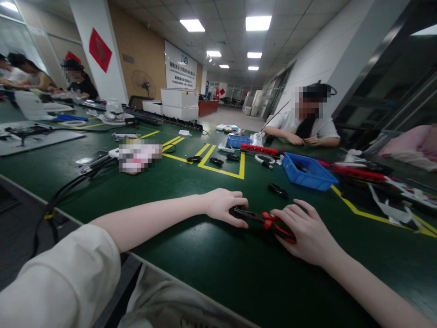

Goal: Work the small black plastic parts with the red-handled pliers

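Observation:
My right hand is closed around the red-and-black handles of needle-nose pliers, whose jaws point left. At the tip of those jaws, my left hand pinches a small black part between thumb and fingers; most of it is hidden, so its kind is unclear. The jaws reach the part, but whether they grip it cannot be seen. A similar black piece lies on the green table just beyond my hands. Farther off, several more small black pieces rest in and beside a yellow-taped outline.
A blue bin with dark items stands beyond my right hand, and a smaller blue bin farther back. Red strips and a white cable lie nearby. Black cables cross the table's left edge. A co-worker sits opposite.

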`<state>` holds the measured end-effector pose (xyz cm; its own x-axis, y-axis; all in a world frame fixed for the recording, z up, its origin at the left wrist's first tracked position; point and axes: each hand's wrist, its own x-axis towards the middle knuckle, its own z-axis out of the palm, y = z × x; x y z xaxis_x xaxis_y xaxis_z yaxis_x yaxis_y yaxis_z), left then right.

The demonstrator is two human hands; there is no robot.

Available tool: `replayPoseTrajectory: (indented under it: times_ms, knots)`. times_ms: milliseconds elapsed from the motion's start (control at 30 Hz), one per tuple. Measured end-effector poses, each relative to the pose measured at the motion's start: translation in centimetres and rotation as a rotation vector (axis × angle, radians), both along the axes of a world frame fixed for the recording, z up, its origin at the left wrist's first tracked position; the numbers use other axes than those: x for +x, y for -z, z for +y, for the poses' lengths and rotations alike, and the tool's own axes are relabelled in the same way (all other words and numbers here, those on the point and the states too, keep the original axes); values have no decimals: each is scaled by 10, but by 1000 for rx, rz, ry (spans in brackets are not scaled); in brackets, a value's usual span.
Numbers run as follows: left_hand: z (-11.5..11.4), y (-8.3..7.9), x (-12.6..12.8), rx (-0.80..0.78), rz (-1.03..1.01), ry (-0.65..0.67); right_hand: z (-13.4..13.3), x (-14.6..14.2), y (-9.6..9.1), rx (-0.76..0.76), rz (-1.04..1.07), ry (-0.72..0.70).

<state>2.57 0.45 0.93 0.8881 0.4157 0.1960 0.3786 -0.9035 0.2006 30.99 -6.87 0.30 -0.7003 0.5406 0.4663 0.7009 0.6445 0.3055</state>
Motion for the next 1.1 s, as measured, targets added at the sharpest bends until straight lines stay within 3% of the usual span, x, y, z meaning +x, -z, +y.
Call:
replayPoseTrajectory:
  times_ms: [533,1100]
  knots:
    - [0,3,-1,-17,-53,-27,0,-1,-4,-36,-16,15]
    - [-1,-2,0,13,17,14,-5,-5,-7,112,-50,42]
